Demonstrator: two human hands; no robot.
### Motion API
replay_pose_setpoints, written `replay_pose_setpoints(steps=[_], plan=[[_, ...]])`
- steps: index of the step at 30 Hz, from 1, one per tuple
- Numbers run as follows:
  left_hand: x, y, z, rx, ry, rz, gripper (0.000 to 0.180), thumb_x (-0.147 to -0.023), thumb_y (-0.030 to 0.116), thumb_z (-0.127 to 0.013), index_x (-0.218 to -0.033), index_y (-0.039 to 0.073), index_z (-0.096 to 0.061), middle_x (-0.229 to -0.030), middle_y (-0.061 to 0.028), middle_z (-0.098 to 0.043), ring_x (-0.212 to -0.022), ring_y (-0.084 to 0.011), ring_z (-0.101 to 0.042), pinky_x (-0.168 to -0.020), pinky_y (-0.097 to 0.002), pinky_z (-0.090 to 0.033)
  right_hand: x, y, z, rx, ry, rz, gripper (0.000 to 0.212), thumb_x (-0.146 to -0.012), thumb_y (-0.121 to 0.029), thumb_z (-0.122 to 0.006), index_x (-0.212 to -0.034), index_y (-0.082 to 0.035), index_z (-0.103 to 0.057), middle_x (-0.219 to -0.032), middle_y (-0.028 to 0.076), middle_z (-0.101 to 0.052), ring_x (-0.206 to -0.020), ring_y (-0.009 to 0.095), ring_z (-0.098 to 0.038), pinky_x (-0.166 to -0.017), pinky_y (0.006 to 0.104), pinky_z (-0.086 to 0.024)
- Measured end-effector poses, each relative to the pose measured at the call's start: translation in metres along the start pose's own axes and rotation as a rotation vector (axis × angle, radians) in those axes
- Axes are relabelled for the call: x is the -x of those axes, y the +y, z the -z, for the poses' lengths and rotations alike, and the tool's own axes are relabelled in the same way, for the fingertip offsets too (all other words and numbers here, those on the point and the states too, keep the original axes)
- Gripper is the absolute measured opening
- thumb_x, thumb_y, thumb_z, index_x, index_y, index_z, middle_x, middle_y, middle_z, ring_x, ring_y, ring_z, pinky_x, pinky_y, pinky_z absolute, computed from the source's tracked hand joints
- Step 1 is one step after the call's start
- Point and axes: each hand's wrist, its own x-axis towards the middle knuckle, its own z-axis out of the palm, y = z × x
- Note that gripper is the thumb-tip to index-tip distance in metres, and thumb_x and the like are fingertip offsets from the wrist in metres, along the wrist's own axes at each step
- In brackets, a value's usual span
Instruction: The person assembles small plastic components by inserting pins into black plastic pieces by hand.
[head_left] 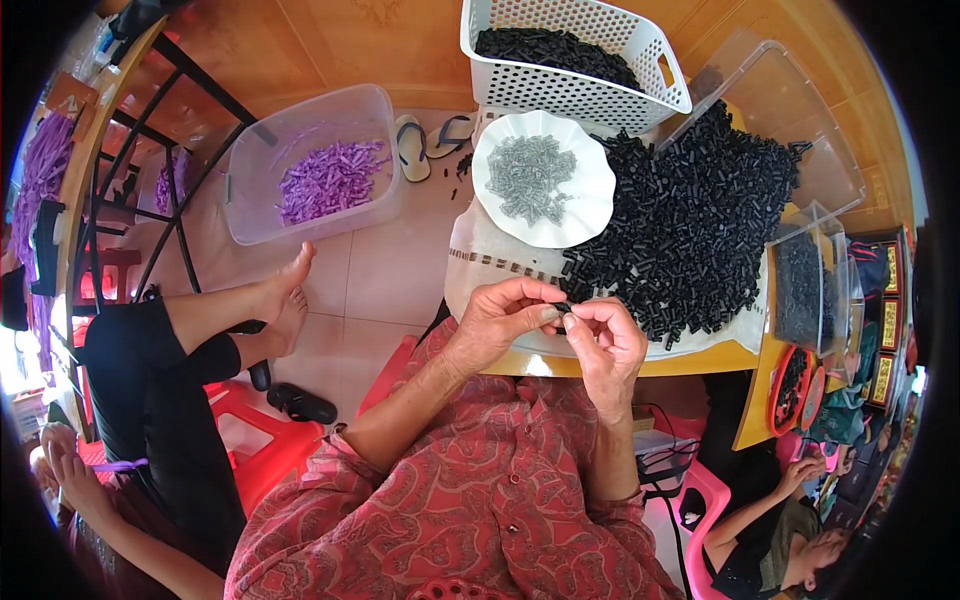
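Left hand (503, 312) and right hand (603, 335) pinch one small black piece (563, 306), apparently joining parts. The near black pile (690, 225) on the counter (620, 362) supplies more.

Hands: left hand (497, 318) and right hand (607, 338) meet at table edge (640, 364); parts pile (690, 225) at 1 o'clock; dish (542, 180) at 12, basket (575, 55) behind it; floor tub (312, 165) at 10.

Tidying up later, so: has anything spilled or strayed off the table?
Yes: a few black pieces lie on the tiled floor beside the sandals, apart from the big black pile on the table.
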Motion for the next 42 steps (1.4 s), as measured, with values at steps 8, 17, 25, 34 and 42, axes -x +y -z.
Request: replay_pose_setpoints(steps=[8,17,25,34,42], plan=[[0.000,-0.002,0.000,-0.085,0.038,-0.055,0.017,-0.091,0.002,-0.058,-0.107,-0.002,-0.063,-0.087,-0.0046,-0.066,-0.076,-0.0092,-0.061,-0.071,-0.0231,-0.052,-0.004,0.001,-0.003,0.188,0.001,0.164,0.011,-0.077,0.006,-0.068,-0.085,0.002,-0.061,-0.080,0.007,-0.061,-0.062,0.009,-0.058,-0.054,0.0215,-0.047],[0.000,-0.002,-0.005,0.036,0.070,0.013,0.018,-0.094,0.004,-0.054,-0.109,-0.002,-0.061,-0.085,-0.0042,-0.064,-0.074,-0.0087,-0.059,-0.070,-0.0231,-0.052,-0.001,-0.005,-0.008,-0.151,0.000,-0.088,0.010,-0.082,0.006,-0.064,-0.089,0.003,-0.059,-0.080,0.004,-0.061,-0.066,0.008,-0.058,-0.060,0.0207,-0.048],[0.000,-0.006,-0.005,0.284,0.016,0.016,0.018,-0.096,0.003,-0.050,-0.109,-0.003,-0.060,-0.087,-0.0055,-0.063,-0.074,-0.0092,-0.059,-0.072,-0.0240,-0.052,0.001,-0.007,-0.008,-0.264,-0.016,-0.196,0.007,-0.086,0.005,-0.061,-0.092,0.002,-0.058,-0.077,0.004,-0.062,-0.069,0.007,-0.057,-0.063,0.0199,-0.047],[0.000,-0.004,-0.003,0.136,0.031,0.001,0.018,-0.095,0.003,-0.052,-0.109,-0.003,-0.061,-0.087,-0.0042,-0.064,-0.075,-0.0079,-0.059,-0.072,-0.0230,-0.052,0.001,-0.008,-0.010,-0.148,-0.017,-0.071,0.009,-0.084,0.008,-0.060,-0.090,0.004,-0.057,-0.084,0.006,-0.061,-0.070,0.008,-0.058,-0.062,0.0206,-0.048],[0.001,0.004,-0.004,-0.029,0.057,-0.032,0.016,-0.093,0.004,-0.055,-0.106,-0.002,-0.063,-0.086,-0.0032,-0.064,-0.074,-0.0071,-0.060,-0.071,-0.0218,-0.051,-0.002,-0.004,-0.009,0.092,0.008,0.092,0.012,-0.077,0.010,-0.064,-0.085,0.003,-0.059,-0.086,0.008,-0.060,-0.069,0.008,-0.058,-0.059,0.0202,-0.048]])
